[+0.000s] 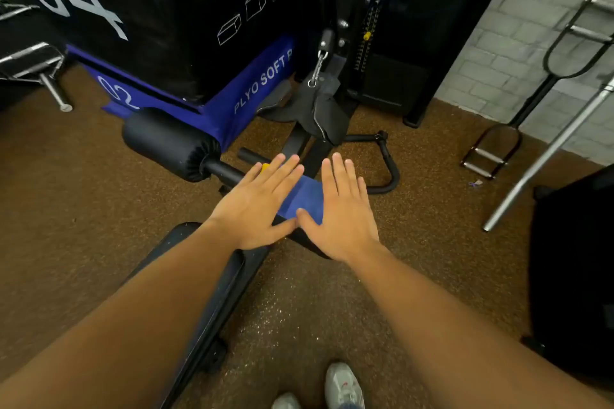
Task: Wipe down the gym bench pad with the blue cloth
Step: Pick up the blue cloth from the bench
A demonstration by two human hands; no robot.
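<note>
A blue cloth (304, 197) lies flat on the far end of the black gym bench pad (186, 249), which runs from the lower left toward the middle. My left hand (259, 206) presses palm-down on the cloth's left part, fingers spread. My right hand (342, 212) presses flat on its right part, fingers spread too. The two thumbs nearly touch at the cloth's near edge. Much of the cloth and the pad's end is hidden under my hands and forearms.
A black foam roller pad (169, 143) sticks out left of the bench's end. Beyond stand blue and black plyo boxes (212, 43) and a cable machine (345, 10). Cable handles (491, 149) and a metal bar (548, 156) lean on the brick wall at right. My shoes (342, 388) stand on the brown floor.
</note>
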